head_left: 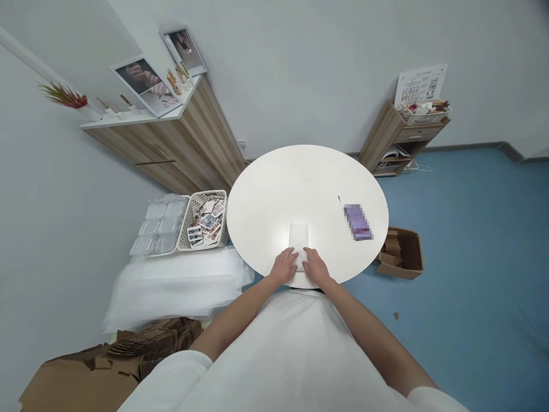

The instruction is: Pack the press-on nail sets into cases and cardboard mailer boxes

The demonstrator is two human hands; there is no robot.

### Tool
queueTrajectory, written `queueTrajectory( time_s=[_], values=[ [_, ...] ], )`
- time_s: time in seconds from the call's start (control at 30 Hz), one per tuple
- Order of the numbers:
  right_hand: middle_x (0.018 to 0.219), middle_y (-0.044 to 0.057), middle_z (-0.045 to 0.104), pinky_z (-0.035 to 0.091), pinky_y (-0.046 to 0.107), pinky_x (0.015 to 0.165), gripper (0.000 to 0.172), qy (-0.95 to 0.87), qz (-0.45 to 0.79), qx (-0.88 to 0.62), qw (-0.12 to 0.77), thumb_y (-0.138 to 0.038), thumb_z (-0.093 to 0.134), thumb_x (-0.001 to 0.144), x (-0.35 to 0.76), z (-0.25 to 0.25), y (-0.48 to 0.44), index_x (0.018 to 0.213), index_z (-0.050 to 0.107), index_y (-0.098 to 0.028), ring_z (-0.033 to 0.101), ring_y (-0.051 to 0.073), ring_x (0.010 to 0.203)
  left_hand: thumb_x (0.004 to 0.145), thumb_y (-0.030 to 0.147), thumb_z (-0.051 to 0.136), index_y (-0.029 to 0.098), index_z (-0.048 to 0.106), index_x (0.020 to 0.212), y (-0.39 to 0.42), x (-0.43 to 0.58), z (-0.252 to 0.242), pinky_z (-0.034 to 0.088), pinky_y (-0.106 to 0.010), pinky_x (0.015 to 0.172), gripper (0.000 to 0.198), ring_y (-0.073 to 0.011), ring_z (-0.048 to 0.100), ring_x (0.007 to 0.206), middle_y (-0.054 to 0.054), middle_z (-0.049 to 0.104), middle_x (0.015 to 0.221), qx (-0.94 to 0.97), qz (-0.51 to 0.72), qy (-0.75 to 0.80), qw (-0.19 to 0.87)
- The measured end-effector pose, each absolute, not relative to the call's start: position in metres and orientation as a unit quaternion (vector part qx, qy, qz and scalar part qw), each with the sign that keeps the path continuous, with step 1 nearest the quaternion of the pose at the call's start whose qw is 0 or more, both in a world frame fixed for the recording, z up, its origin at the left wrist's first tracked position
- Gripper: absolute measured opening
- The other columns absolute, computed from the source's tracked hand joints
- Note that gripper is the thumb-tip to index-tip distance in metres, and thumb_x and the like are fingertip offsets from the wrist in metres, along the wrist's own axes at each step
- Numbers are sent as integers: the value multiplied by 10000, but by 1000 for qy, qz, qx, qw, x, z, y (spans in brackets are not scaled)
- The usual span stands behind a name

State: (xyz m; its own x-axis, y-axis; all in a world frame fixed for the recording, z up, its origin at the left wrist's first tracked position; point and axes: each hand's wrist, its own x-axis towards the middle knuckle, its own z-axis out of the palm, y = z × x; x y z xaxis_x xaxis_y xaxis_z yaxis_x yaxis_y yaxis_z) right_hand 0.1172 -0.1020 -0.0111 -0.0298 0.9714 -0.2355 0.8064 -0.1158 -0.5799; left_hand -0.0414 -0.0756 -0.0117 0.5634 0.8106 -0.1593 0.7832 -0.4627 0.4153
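Note:
A narrow white strip (299,233), like a folded soft sheet, lies near the front edge of the white round table (266,177). My left hand (283,266) rests on its left side, with fingers spread and tips on the white material. From the right, my right hand (316,268) touches the same strip, its fingers likewise apart and stretched inward. Whether anything lies inside the strip is hidden. Further right on the table is a purple pixelated rectangle (358,222), with a tiny dark thin object (339,199) just above it.
At left stand a basket of printed cards (225,226), clear plastic boxes (160,223), stacked white sheets (180,280) and flattened cardboard (81,380). An open cardboard box (412,254) sits on the floor at right. Wooden cabinets (214,137) are behind the table.

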Motion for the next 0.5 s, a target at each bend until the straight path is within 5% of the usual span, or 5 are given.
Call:
queueTrajectory(
  time_s=[0.23,0.33,0.5],
  values=[
    [1409,116,238,253,411,995,769,-809,274,-516,74,-285,639,639,136,-10,-99,1314,284,-188,213,275,1283,766,263,483,227,385,1225,-71,-46,-15,309,-408,977,471,-228,267,1266,-80,322,1367,863,40,444,240],
    [1396,133,263,268,409,997,860,-815,290,-498,55,-198,676,574,141,-16,-90,1326,259,-166,231,269,1280,754,265,496,215,397,1207,-66,-45,-15,327,-392,968,467,-220,290,1253,-79,357,1343,859,42,437,263],
    [1330,140,365,301,384,982,723,-809,333,-480,66,-154,581,630,144,-11,-86,1302,317,-135,327,246,1219,690,323,574,187,409,1189,-64,-48,-6,322,-393,968,543,-245,362,1195,-101,416,1289,838,62,437,320]
  ],
)
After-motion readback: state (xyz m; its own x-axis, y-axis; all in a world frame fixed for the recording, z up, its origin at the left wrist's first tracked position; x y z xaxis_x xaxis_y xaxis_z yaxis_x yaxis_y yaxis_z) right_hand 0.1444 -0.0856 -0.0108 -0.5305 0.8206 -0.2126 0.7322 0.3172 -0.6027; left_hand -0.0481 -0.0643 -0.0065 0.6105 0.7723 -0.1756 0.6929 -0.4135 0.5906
